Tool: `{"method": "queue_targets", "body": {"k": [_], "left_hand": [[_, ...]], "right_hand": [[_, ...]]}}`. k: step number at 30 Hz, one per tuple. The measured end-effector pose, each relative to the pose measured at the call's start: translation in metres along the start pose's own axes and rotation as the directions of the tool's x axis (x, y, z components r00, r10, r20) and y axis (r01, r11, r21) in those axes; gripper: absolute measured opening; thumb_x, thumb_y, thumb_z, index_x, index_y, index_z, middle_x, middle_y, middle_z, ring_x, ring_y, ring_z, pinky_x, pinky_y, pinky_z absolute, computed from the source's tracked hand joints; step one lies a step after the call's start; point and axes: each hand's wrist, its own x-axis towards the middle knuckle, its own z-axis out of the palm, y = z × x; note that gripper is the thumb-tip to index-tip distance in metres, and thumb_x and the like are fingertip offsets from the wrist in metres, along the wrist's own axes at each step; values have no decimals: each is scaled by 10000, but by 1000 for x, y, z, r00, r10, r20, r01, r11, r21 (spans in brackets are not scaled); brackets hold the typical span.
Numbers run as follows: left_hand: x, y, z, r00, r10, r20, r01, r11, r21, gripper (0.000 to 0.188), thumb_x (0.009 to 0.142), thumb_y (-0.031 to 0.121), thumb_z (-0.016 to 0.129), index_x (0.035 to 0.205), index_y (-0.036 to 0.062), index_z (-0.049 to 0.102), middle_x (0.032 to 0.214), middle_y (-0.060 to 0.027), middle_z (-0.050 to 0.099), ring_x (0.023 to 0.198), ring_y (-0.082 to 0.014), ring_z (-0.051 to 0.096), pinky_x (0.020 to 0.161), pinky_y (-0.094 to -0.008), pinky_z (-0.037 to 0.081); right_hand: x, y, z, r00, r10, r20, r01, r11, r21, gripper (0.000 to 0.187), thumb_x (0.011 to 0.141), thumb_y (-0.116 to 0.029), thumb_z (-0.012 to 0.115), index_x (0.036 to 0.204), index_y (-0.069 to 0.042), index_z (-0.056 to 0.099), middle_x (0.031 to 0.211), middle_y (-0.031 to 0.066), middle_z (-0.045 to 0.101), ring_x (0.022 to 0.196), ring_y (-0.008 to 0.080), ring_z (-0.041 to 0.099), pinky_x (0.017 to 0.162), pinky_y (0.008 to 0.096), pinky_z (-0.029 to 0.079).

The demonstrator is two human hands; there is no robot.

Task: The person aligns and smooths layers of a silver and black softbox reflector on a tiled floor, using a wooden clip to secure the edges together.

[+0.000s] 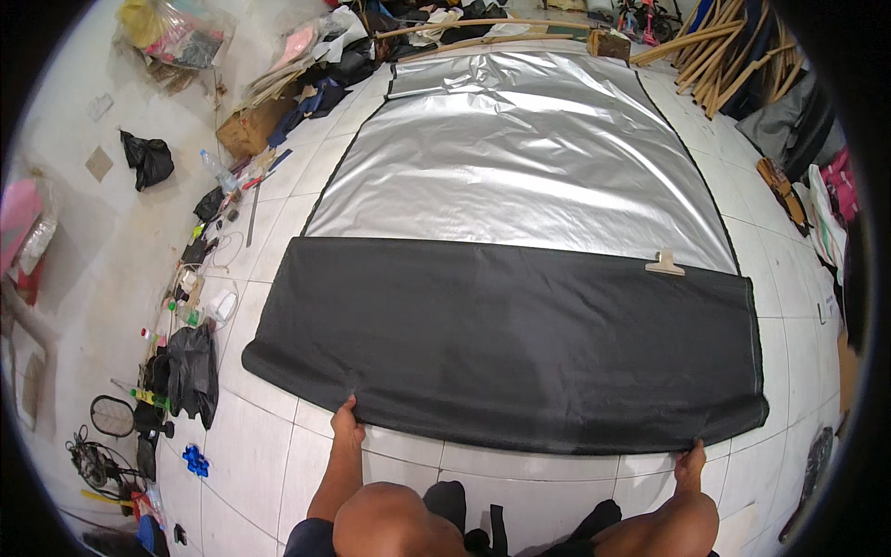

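Observation:
A large sheet of fabric lies on the floor, its silver side (520, 158) up at the far part and its black side (501, 334) folded over the near part. A beige clip (665, 265) sits on the black fold's far edge, toward the right. My left hand (346, 420) pinches the near edge of the black fabric left of the middle, thumb on top. Near the right end of that same edge, my right hand (691, 457) grips the fabric too. The fingers of both hands are partly hidden under the cloth.
White floor tiles (243, 446) surround the sheet. Along the left wall lie a black plastic bag (192, 371), bottles, an electric swatter (113, 416) and a blue ribbon-like bundle (195, 460). Bamboo-like poles (724, 56) lean at the far right. My knees (394, 520) are close behind the fabric.

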Motion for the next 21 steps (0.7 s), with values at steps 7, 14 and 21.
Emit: {"method": "queue_targets", "body": {"k": [7,14,21], "left_hand": [[19,68,-51,988,144,-48,-150,974,-167,370,867,217,646,1146,-12,564,1113,-113,618,977,-249,610,782,-358,525],[53,126,-78,679,458,-573,-386,888,252,492,862,243,644,1170,-111,499,1148,-244,571,1018,-351,582,897,-415,467],[-74,32,21,548,422,723,-578,-433,691,742,839,523,576,1365,27,407,1429,-266,320,1356,-424,243,1092,-558,144]], "right_hand": [[-28,-9,-9,999,35,3,-35,999,-3,323,925,-384,500,1091,-111,548,967,47,589,740,177,551,541,306,425],[-29,-50,11,921,-13,-389,-304,600,-740,541,912,-457,543,1257,-44,483,1233,201,521,1104,312,553,854,455,467],[-146,-10,173,633,-387,671,537,-406,-740,646,933,-458,464,1409,-45,322,1443,221,304,1342,389,275,1081,528,204]]}}
